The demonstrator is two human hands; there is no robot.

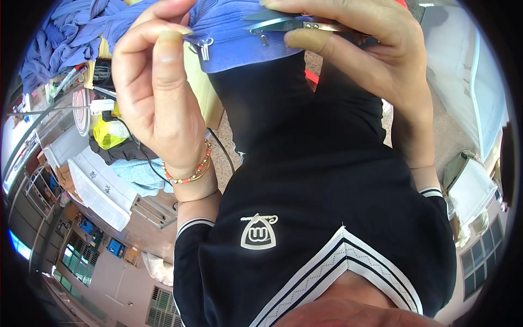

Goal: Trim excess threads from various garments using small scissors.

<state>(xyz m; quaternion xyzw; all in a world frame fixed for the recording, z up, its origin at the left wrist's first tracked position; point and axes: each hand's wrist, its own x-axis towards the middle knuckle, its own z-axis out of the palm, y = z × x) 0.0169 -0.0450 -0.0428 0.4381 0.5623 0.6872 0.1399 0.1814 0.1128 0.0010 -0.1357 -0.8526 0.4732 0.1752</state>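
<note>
At the top middle, a blue ribbed garment (231, 61) is spread across my lap with its hem toward me. Small metal hooks (205, 50) hang at the left of this hem, and another hook (262, 38) sits further right. My left hand (166, 87), with a beaded bracelet on the wrist, pinches the garment's left edge beside the hooks between thumb and fingers. Held in my right hand (381, 52) is a pair of small scissors (278, 25). Their blades point left and lie over the blue cloth, above the right hook. The handles are partly hidden by my fingers.
More blue cloth (60, 41) is heaped at the far left. Below it are a white plug (102, 107) with a dark cable, a yellow plastic bag (108, 135) and a white box (101, 188). Translucent plastic sheeting (455, 60) stands at the right.
</note>
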